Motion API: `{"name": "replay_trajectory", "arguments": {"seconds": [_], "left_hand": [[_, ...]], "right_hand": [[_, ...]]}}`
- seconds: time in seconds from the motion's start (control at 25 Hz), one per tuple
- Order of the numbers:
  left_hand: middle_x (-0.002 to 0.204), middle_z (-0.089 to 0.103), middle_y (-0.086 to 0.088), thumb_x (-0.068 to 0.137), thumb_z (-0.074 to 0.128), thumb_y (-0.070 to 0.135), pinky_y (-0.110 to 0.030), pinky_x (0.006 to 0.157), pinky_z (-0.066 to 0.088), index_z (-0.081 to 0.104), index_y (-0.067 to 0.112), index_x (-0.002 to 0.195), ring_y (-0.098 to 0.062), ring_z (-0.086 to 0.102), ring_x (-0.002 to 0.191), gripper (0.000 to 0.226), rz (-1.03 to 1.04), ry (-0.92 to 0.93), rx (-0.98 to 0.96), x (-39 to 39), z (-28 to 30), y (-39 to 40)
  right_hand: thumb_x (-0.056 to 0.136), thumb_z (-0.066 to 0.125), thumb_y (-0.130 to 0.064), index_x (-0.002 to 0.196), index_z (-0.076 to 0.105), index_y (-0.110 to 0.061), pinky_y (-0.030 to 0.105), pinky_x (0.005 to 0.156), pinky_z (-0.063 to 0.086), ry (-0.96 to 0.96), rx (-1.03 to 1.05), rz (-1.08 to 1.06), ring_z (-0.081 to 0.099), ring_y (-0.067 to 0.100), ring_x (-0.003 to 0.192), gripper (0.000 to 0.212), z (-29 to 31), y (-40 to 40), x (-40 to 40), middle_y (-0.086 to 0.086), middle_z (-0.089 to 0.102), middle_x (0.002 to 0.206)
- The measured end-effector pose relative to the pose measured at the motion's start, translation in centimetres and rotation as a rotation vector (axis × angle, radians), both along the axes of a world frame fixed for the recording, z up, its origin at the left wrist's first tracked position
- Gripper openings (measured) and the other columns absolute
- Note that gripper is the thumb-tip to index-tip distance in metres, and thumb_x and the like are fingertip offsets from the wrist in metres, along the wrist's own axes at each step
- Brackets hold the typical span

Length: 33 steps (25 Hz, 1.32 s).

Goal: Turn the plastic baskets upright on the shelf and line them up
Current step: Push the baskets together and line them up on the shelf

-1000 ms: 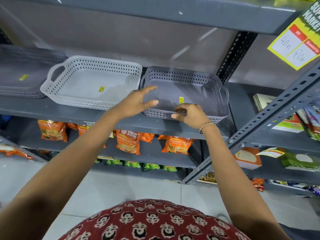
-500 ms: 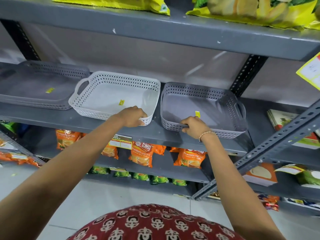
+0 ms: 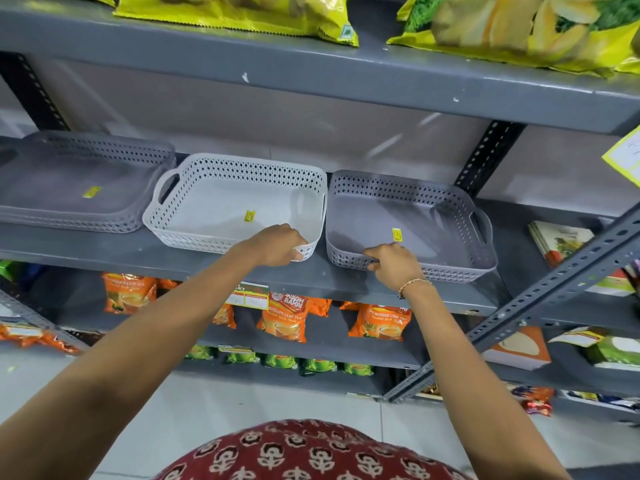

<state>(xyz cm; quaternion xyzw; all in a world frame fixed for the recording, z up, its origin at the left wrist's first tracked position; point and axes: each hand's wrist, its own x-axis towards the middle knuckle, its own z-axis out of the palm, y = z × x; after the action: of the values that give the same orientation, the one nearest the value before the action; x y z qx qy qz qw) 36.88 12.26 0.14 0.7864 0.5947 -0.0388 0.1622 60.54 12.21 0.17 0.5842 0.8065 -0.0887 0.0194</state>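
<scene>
Grey metal shelf [image 3: 194,263] with three perforated plastic baskets sitting on it side by side, all open side up. Left hand [image 3: 275,245] is curled shut over the front right corner of the white basket [image 3: 221,202], fingers hooked over the rim, thumb side tucked against the outer wall. Right hand [image 3: 393,261] is doing the same thing on the grey basket [image 3: 415,223], gripping the front rim near its left corner, knuckles up, with a thin bead bracelet [image 3: 414,285] on the wrist just behind it.

Those two baskets sit almost touching, only a thin gap between them right between the two hands. Each has a small yellow sticker on its floor, a bit past the fingers. The grey one has a handle loop on the side away from the right hand, and the white one has its handle loop on the side away from the left hand.

Further out past the left hand, beyond the white basket, there's another grey basket [image 3: 79,188], and it looks like a few nested together, touching or nearly touching the white one's handle.

Below the hands, the next shelf down has orange tea packs [image 3: 285,315]. Above the hands, yellow snack bags [image 3: 242,13] lie on the top shelf.
</scene>
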Motion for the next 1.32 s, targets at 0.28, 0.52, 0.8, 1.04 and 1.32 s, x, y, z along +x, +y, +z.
{"name": "replay_trajectory", "arguments": {"seconds": [0.28, 0.52, 0.8, 1.04, 1.32], "left_hand": [[0.118, 0.060, -0.027, 0.090, 0.053, 0.011, -0.039, 0.085, 0.044, 0.060, 0.005, 0.119, -0.040, 0.055, 0.111, 0.030, -0.004, 0.010, 0.027, 0.9, 0.6, 1.3], [0.114, 0.062, -0.026, 0.089, 0.051, 0.007, -0.036, 0.079, 0.041, 0.062, 0.004, 0.114, -0.040, 0.055, 0.108, 0.027, -0.004, 0.016, 0.030, 0.9, 0.1, 1.1], [0.112, 0.062, -0.026, 0.090, 0.052, 0.007, -0.036, 0.077, 0.042, 0.063, 0.004, 0.112, -0.040, 0.057, 0.107, 0.026, -0.021, 0.020, 0.033, 0.6, -0.3, 0.6], [0.101, 0.064, -0.026, 0.087, 0.055, 0.005, -0.032, 0.068, 0.037, 0.062, -0.002, 0.092, -0.040, 0.059, 0.098, 0.011, -0.036, -0.021, 0.018, 0.8, 0.1, 1.5], [0.106, 0.065, -0.026, 0.087, 0.055, 0.004, -0.031, 0.068, 0.037, 0.064, 0.001, 0.096, -0.039, 0.060, 0.099, 0.013, -0.032, -0.031, 0.014, 0.8, 0.0, 1.5]], "right_hand": [[0.091, 0.056, -0.012, 0.126, 0.057, -0.019, 0.039, 0.096, 0.047, 0.015, -0.068, -0.042, 0.055, 0.035, 0.117, 0.036, 0.9, 2.3, 0.4, 0.015, 0.064, 0.124], [0.091, 0.056, -0.012, 0.124, 0.059, -0.017, 0.041, 0.098, 0.049, 0.028, -0.060, -0.052, 0.057, 0.035, 0.114, 0.034, 0.6, 2.0, 0.5, 0.016, 0.066, 0.121], [0.091, 0.054, -0.010, 0.121, 0.062, -0.019, 0.039, 0.094, 0.050, 0.016, -0.042, -0.024, 0.059, 0.035, 0.110, 0.032, 0.0, 1.2, 1.0, 0.015, 0.068, 0.117], [0.091, 0.057, -0.013, 0.125, 0.058, -0.019, 0.042, 0.097, 0.049, 0.011, -0.048, -0.030, 0.057, 0.034, 0.116, 0.035, 0.3, 2.0, 0.7, 0.014, 0.065, 0.124], [0.091, 0.056, -0.012, 0.125, 0.059, -0.020, 0.042, 0.097, 0.050, 0.004, -0.049, -0.019, 0.058, 0.035, 0.114, 0.035, -0.1, 2.1, 0.9, 0.014, 0.066, 0.122]]}}
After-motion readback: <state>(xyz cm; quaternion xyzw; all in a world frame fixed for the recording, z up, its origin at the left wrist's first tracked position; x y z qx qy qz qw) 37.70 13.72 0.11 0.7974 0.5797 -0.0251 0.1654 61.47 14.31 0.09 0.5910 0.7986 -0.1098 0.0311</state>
